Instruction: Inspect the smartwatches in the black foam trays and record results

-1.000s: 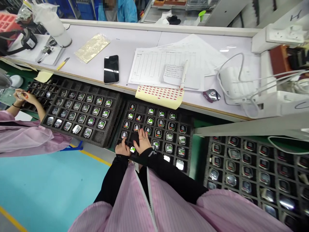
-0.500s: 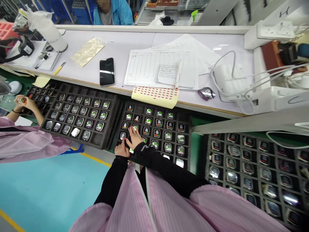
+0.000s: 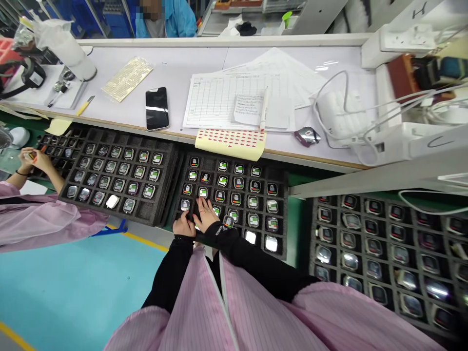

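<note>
My left hand [image 3: 185,225] is at the near left corner of the middle foam tray [image 3: 275,175], fingers partly bent, fingertips just below a lit smartwatch [image 3: 185,204]. Beside it, my right hand [image 3: 205,215] lies over the tray with its fingers stretched out and apart. Its fingertips are just below a smartwatch with a green and white screen [image 3: 203,191]. Neither hand lifts a watch. Rows of square smartwatches sit face up in the tray's compartments, most with lit screens. The hands cover part of the lower left rows.
Another foam tray of watches [image 3: 148,213] stands to the left, and a large one [image 3: 310,253] to the right. Behind lie a phone [image 3: 157,108], paper forms [image 3: 210,100] and a yellow sticker sheet [image 3: 230,145]. A co-worker's hands [image 3: 32,158] hold something orange at far left.
My left hand has drawn back slightly from the watch, its index finger more bent. My right hand has slid a little toward me, uncovering the green-screened watch. The view has shifted slightly.
</note>
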